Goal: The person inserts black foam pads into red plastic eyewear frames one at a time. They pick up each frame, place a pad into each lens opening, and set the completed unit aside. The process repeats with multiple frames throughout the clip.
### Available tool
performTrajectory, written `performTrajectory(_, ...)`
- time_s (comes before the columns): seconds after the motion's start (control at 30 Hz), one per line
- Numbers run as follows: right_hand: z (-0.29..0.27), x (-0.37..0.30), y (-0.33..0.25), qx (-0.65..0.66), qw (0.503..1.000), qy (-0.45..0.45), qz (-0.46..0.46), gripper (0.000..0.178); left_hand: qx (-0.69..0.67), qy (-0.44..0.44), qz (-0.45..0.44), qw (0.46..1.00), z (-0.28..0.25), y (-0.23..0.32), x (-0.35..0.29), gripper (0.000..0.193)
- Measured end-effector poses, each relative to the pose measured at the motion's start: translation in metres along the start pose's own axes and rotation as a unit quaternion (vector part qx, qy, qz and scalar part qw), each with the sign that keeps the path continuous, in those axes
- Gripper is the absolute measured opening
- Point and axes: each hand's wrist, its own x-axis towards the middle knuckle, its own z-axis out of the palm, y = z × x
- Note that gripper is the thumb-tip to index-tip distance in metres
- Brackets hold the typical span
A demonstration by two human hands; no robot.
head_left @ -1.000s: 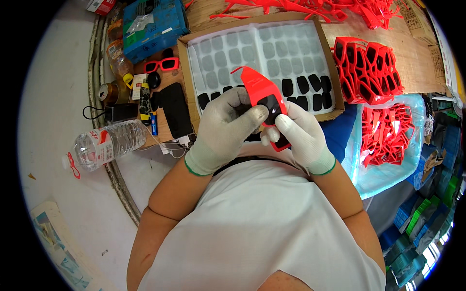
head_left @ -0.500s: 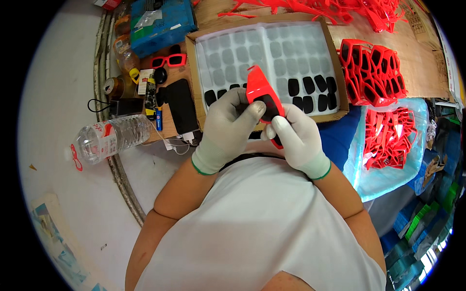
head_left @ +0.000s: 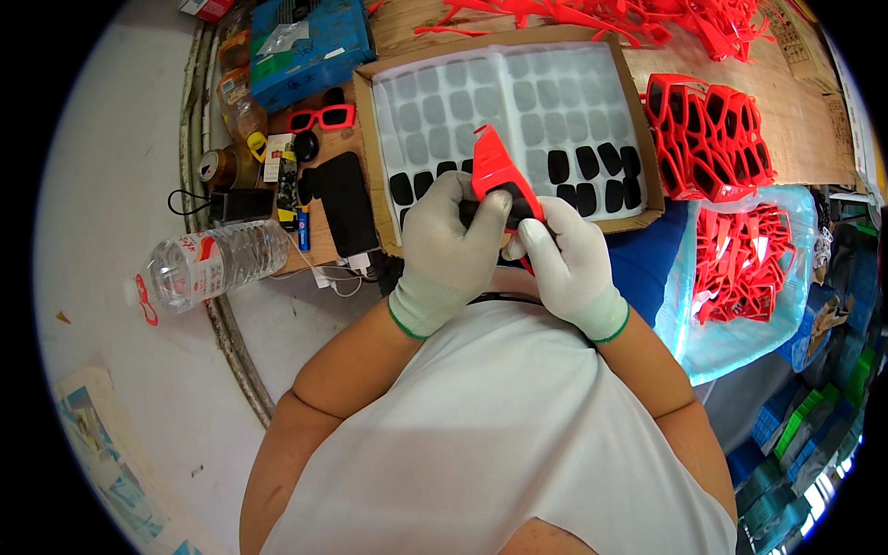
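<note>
- Cardboard tray [head_left: 370, 139]: a shallow box on the bench, lined with a clear sheet of lens pockets; dark lenses [head_left: 592, 171] fill its nearer rows, the farther pockets show pale.
- Pale blue bag [head_left: 740, 342]: to the person's right, holding loose red frames [head_left: 745, 264]; a second stack of red frames [head_left: 708, 134] stands just beyond it, beside the tray.
- Plastic water bottle [head_left: 208, 264]: lying on its side to the person's left, well apart from the hands.
- Left hand [head_left: 453, 236]: white-gloved, fingers closed around the left side of the red glasses frame [head_left: 495, 166].
- Right hand [head_left: 564, 254]: white-gloved, touching the left hand, gripping the frame's right side from below.
- Red glasses frame: clamped between both hands over the tray's near edge, its upper part rising clear of the fingers toward the tray.
- Black phone [head_left: 347, 203]: flat, just left of the tray.
- Finished red sunglasses [head_left: 322, 117]: small, beyond the phone.
</note>
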Motion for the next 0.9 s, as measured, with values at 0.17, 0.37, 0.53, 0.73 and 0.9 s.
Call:
performTrajectory(0.17,-0.006,0.002,0.004,0.030,0.999,-0.039,0.013,0.018,-0.052,-0.037,-0.016,0.998,-0.004,-0.005,0.003,0.021)
performTrajectory(0.37,-0.010,0.001,0.004,0.153,0.982,-0.095,0.055,0.026,-0.201,-0.137,-0.031,0.969,-0.020,-0.006,0.005,0.019)
performTrajectory(0.53,-0.012,-0.001,0.005,0.207,0.968,-0.127,0.069,0.026,-0.284,-0.177,-0.050,0.941,-0.024,-0.004,0.004,0.019)
performTrajectory(0.73,-0.014,-0.001,-0.002,0.176,0.974,-0.138,0.044,0.021,-0.211,-0.161,-0.016,0.964,-0.025,0.003,0.002,0.016)
performTrajectory(0.9,-0.010,-0.002,-0.002,0.142,0.981,-0.130,0.021,0.020,-0.230,-0.215,0.006,0.949,-0.032,0.017,0.002,0.013)
